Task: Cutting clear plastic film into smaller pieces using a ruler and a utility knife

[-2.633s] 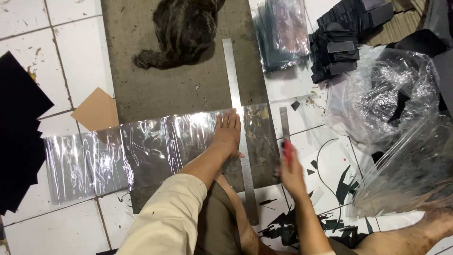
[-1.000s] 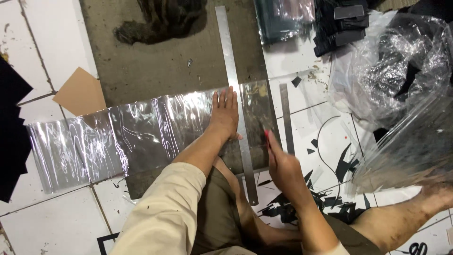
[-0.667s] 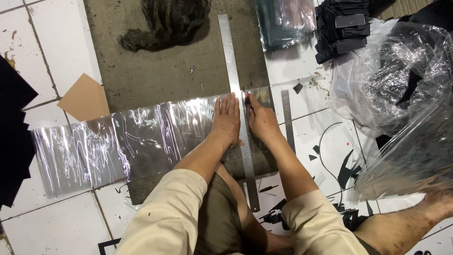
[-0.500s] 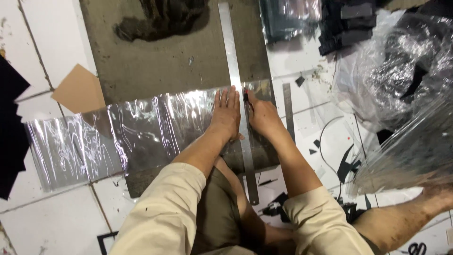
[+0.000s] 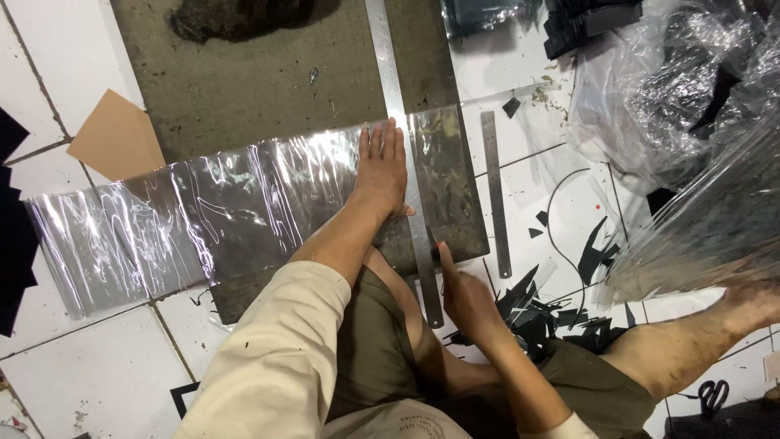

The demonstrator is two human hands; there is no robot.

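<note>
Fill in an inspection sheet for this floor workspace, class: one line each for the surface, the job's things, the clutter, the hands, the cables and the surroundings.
Surface: white tiled floor with a grey-brown mat laid on it.
Job's things: clear plastic sheet spread across mat and tiles; long metal ruler lying across it.
Clutter: second, shorter ruler, black offcuts, tan card, crumpled clear bags, scissors.
Hands: left hand pressed flat on the sheet beside the long ruler; right hand at the ruler's near end, gripping something small with a red tip.
Cables: nothing seen.
Surroundings: dark cloth heap on the mat's far end; black sheets at the left edge.
</note>
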